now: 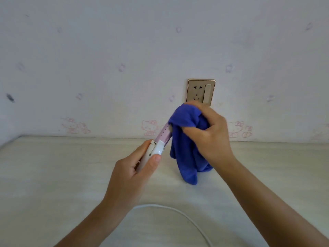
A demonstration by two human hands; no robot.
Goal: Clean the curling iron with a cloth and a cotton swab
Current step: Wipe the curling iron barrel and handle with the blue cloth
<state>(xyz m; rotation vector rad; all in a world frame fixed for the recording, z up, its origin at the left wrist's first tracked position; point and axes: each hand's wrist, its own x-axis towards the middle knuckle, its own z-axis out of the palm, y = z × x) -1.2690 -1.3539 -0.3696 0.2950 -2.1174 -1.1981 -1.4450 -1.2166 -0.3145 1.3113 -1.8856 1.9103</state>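
White cord (156,205) nearest; left hand (130,173) curled round curling iron (158,145), right hand (211,134) clenched on blue cloth (185,148), wall (124,50) just behind.

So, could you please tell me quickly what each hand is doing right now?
Left hand: grips the curling iron by its handle.
Right hand: holds the blue cloth wrapped over the iron's barrel.

Hidden parts
The tip of the curling iron (164,136) is hidden inside the blue cloth (185,141); below the cloth, the white cord (156,205) is cut off.
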